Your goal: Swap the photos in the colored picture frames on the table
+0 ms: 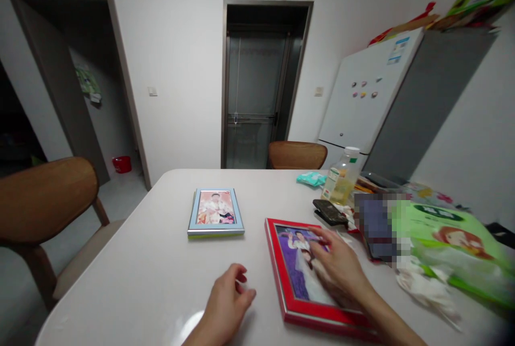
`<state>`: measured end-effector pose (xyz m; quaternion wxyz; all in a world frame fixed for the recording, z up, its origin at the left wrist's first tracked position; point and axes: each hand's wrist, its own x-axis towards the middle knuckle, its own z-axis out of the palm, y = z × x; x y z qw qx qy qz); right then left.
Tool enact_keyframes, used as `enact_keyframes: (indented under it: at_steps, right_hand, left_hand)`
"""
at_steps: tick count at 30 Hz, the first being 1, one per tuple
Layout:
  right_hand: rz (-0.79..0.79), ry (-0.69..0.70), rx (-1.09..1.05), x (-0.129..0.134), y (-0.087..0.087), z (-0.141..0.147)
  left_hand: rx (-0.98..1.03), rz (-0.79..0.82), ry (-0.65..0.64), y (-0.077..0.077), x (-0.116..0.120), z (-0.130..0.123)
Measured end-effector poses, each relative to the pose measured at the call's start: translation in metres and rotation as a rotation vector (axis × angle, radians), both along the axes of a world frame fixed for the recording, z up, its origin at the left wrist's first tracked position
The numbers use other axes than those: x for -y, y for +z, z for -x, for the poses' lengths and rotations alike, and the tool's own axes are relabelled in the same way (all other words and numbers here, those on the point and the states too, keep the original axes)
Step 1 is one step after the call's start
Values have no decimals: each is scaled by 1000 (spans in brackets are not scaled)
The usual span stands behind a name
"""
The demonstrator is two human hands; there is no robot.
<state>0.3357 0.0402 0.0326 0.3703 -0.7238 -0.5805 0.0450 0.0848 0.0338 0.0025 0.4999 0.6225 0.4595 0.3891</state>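
Observation:
A red picture frame (pixel 277 276) with a silver inner edge lies face up on the white table (pixel 161 292), showing a photo with a purple background. Over its right side reaches my right hand (pixel 340 268), fingers stretched across the photo; whether they touch it I cannot tell. My left hand (pixel 225 300) is just left of the red frame, above the table, with curled fingers apart from the thumb and nothing between them. Farther back on the left, a light-blue picture frame (pixel 193 217) lies on a thin yellow-green item, apart from both hands.
Along the right side are a black phone-like object (pixel 330 212), a bottle of yellowish liquid (pixel 341 177), a teal packet (pixel 311 178), a green plastic package (pixel 450 228) and crumpled tissue (pixel 426 287). Wooden chairs (pixel 44 201) stand around the table. A white fridge (pixel 362 104) is behind.

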Motion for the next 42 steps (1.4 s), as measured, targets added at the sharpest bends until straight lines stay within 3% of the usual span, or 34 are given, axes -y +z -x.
enact_keyframes:
  at_steps: [3, 6, 9, 12, 15, 18, 22, 24, 27, 30, 33, 35, 37, 42]
  right_hand:
    - [18, 331, 125, -24, 9, 77]
    - [49, 461, 328, -59, 6, 144]
    - [49, 488, 380, -90, -2, 179]
    - [57, 566, 431, -103, -6, 189]
    - [41, 626, 452, -92, -6, 191]
    - [-14, 655, 421, -65, -1, 197]
    - [-115, 720, 125, -22, 11, 206]
    - [-113, 757, -52, -3, 19, 209]
    - [-27, 823, -379, 19, 31, 211]
    - [41, 817, -894, 32, 41, 209]
    - [51, 668, -1246, 38, 47, 201]
    - [120, 581, -1321, 43, 47, 193]
    - [226, 527, -1335, 48, 43, 183]
    - [390, 573, -1201, 52, 16, 167]
  left_hand:
    - [110, 78, 159, 3, -21, 25]
    - [186, 163, 258, 5, -32, 43]
    - [293, 250, 330, 6, -29, 56]
    - [424, 320, 382, 4, -23, 64]
    - [557, 365, 427, 1, -23, 67]
    - [682, 332, 453, 3, -23, 63]
    - [795, 99, 437, 20, -9, 55]
    - [715, -55, 442, 33, 3, 53]
    - [435, -183, 494, 44, 22, 57]
    - [168, -370, 452, 42, 37, 65]
    - [-126, -746, 264, 30, 47, 75]
    - [-302, -992, 106, 19, 53, 80]
    - [-397, -1133, 27, 10, 60, 81]
    - [-569, -1113, -62, -9, 77, 75]
